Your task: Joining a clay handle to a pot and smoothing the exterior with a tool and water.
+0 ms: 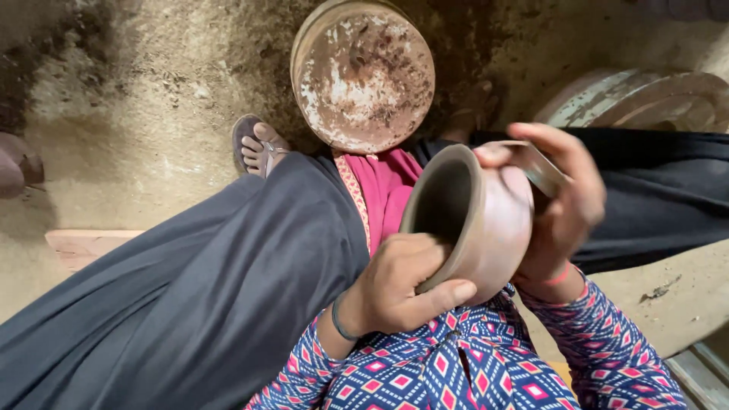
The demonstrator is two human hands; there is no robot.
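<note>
A brown unfired clay pot point(490, 220) rests tilted in my lap, its dark mouth turned to the left. My left hand point(399, 285) grips its rim from below, fingers inside and thumb on the outer wall. My right hand point(562, 201) curls over the pot's top right side and holds a small flat tool point(535, 163) against the clay. That hand is blurred.
A round clay-smeared metal lid or basin point(363, 74) lies on the dirt floor beyond my knees. My sandalled foot point(260, 146) shows beside it. A stone wheel point(645, 99) sits at the upper right, a wooden plank point(83, 244) at the left.
</note>
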